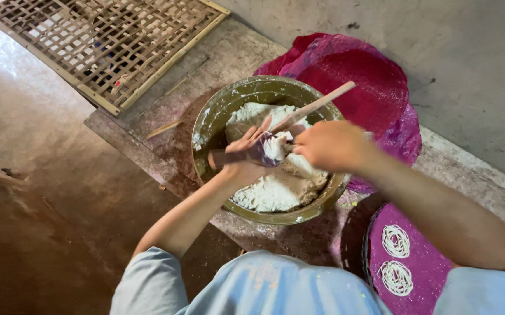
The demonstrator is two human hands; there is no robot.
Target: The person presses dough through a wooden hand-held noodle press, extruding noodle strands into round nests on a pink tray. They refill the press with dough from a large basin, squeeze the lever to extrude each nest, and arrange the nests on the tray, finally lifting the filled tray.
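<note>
At the upper left of the frame a woven bamboo lattice tray [109,44] lies flat on the ground, its pale frame running diagonally. Below it, the left side of the frame is bare brown floor [36,192].

Moving toward the centre, my left arm comes up from the lower middle in a light blue sleeve [147,280]. My left hand [251,153] sits over the green glazed bowl [208,125], fingers curled around a small dark holder [258,153] that is packed with white dough. The bowl rests on a stone slab [165,116] in the middle of the frame and holds a big mass of white dough [275,189], which fills most of it.

Just right of centre, my right hand [329,146] is closed around a wooden stick [316,106] that slants up toward the upper right; its lower end meets the holder in my left hand. The two hands are almost touching above the dough.

Behind the bowl, upper right of centre, a stack of round magenta mats [375,87] leans by the grey wall [474,64]. At the lower right another round purple mat [421,268] carries two small coils of white noodle strands [396,259], one above the other.
</note>
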